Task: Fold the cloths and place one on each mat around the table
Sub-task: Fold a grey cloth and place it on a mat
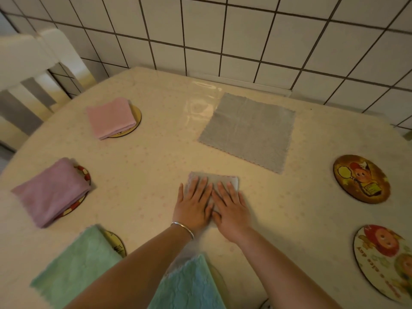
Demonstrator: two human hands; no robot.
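I have both hands flat on a small folded grey cloth [214,178] near the middle of the desk [156,157] — left hand [193,205] and right hand [229,208] side by side, fingers straight, pressing down with no grip closed on it. A second grey cloth [247,132] lies unfolded farther right. On the left, pink [110,118], mauve [50,192] and green [75,264] cloths sit folded on round mats; two picture mats [361,179] on the right are bare. White tiled wall [245,34] behind — a white chair [33,63] far left.
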